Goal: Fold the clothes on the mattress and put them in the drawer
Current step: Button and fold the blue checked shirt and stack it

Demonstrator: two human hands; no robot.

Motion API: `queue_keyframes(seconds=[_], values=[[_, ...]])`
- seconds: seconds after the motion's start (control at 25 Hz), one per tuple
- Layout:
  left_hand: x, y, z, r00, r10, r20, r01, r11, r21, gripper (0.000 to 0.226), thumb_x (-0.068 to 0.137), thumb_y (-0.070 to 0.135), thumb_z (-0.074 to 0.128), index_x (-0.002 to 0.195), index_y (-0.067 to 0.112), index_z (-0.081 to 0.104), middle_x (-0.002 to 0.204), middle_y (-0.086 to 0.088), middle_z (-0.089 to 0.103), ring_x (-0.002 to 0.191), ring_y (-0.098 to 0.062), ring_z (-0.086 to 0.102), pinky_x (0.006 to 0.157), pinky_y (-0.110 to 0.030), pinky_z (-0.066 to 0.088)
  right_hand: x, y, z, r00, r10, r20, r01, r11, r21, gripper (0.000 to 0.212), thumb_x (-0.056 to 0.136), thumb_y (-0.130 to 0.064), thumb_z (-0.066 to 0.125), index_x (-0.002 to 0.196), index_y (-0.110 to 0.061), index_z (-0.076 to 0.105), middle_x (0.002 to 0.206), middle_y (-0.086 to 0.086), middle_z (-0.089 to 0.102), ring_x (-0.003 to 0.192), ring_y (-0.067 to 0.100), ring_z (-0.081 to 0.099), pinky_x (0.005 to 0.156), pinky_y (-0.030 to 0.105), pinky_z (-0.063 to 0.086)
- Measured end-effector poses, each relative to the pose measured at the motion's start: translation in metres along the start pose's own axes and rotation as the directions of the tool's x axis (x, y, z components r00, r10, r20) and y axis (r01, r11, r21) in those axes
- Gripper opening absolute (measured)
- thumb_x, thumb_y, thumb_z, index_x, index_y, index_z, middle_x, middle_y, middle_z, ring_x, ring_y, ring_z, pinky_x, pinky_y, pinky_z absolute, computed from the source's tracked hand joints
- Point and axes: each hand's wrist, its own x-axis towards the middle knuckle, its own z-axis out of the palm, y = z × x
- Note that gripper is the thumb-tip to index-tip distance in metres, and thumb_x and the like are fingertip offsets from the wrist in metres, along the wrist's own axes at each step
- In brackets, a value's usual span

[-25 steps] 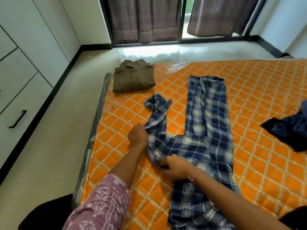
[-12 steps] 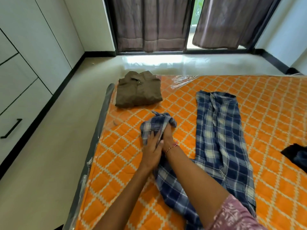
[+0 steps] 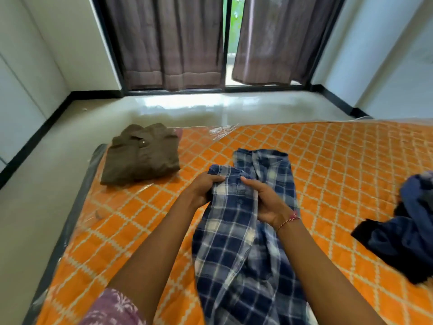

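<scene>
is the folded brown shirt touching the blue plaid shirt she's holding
Apart. The head view shows a strip of bare orange mattress between the folded brown shirt and the plaid shirt.

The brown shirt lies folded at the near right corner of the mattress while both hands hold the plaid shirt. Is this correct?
Not quite. In the head view the brown shirt lies folded at the far left corner of the mattress, not the near right. The rest holds: the left hand and right hand both hold the plaid shirt.
</scene>
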Motion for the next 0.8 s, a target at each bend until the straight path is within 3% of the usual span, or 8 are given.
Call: queue_keyframes(seconds=[0.08,0.16,0.28,0.44,0.52,0.6,0.72,0.8], values=[[0.021,0.011,0.021,0.992,0.101,0.071,-0.101,0.995,0.003,0.022,0.095,-0.001,0.047,0.115,0.004,0.058,0.099,-0.016,0.062,0.081,-0.027,0.061,0.074,-0.040,0.050,-0.004,-0.033,-0.029,0.993,-0.093,-0.070,0.085,0.990,-0.113,0.014,0.091,-0.011,0.054,0.096,-0.004,0.066,0.080,0.010,0.073,0.070,0.021,0.071,0.069,0.034,0.060],[0.036,0.028,0.055,0.973,0.202,0.116,-0.194,0.978,-0.073,0.025,0.094,-0.007,0.044,0.099,0.012,0.060,0.082,-0.007,0.065,0.067,-0.019,0.063,0.061,-0.031,0.052,-0.008,-0.073,-0.052,0.971,-0.219,-0.096,0.211,0.974,-0.082,0.015,0.092,-0.005,0.050,0.096,-0.002,0.065,0.079,0.008,0.073,0.068,0.020,0.071,0.064,0.032,0.060],[0.066,0.024,0.079,0.982,0.174,0.074,-0.154,0.963,-0.219,0.025,0.095,-0.007,0.041,0.099,0.012,0.058,0.072,-0.002,0.065,0.058,-0.014,0.062,0.056,-0.026,0.053,0.015,-0.094,-0.093,0.952,-0.268,-0.148,0.265,0.963,-0.042,0.021,0.096,-0.006,0.045,0.110,-0.007,0.061,0.092,0.010,0.073,0.081,0.028,0.070,0.071,0.040,0.058],[0.092,-0.048,0.088,0.983,-0.182,-0.039,0.185,0.979,0.082,0.026,0.097,0.021,0.054,0.120,0.010,0.055,0.115,-0.005,0.055,0.099,-0.024,0.057,0.083,-0.039,0.044,0.061,-0.037,-0.169,0.922,0.070,-0.380,-0.081,0.997,-0.015,0.048,0.096,-0.023,0.053,0.141,-0.009,0.042,0.130,0.020,0.053,0.110,0.039,0.056,0.092,0.056,0.048],[0.103,-0.055,0.089,0.976,-0.164,-0.141,0.180,0.977,0.110,0.036,0.095,0.025,0.057,0.126,0.007,0.052,0.137,-0.007,0.044,0.127,-0.028,0.042,0.095,-0.038,0.038,0.075,-0.019,-0.189,0.900,0.124,-0.419,-0.143,0.990,-0.014,0.062,0.093,-0.029,0.059,0.147,-0.015,0.033,0.148,0.014,0.037,0.126,0.038,0.047,0.101,0.055,0.043],[0.122,-0.049,0.091,0.982,-0.132,-0.138,0.150,0.980,0.130,0.058,0.092,0.030,0.061,0.139,0.003,0.041,0.154,-0.011,0.026,0.141,-0.029,0.025,0.109,-0.042,0.026,0.086,-0.023,-0.189,0.909,0.073,-0.409,-0.083,0.996,-0.008,0.061,0.090,-0.031,0.062,0.144,-0.016,0.038,0.148,0.011,0.037,0.126,0.039,0.046,0.100,0.054,0.044],[0.143,-0.039,0.104,0.976,-0.052,-0.214,0.085,0.985,0.149,0.057,0.093,0.016,0.061,0.143,0.003,0.038,0.148,-0.015,0.039,0.133,-0.032,0.040,0.105,-0.044,0.035,0.107,-0.039,-0.184,0.902,-0.089,-0.423,0.087,0.996,-0.024,0.049,0.096,-0.008,0.051,0.142,-0.022,0.041,0.144,0.016,0.043,0.120,0.041,0.051,0.092,0.055,0.049],[0.148,-0.045,0.102,0.956,0.036,-0.291,-0.033,0.999,0.018,0.039,0.094,0.004,0.055,0.133,0.001,0.050,0.126,-0.014,0.058,0.108,-0.032,0.059,0.088,-0.040,0.050,0.115,-0.043,-0.178,0.903,-0.210,-0.374,0.207,0.977,-0.050,0.055,0.096,0.006,0.041,0.139,-0.027,0.044,0.141,0.014,0.046,0.118,0.039,0.053,0.091,0.053,0.050]])
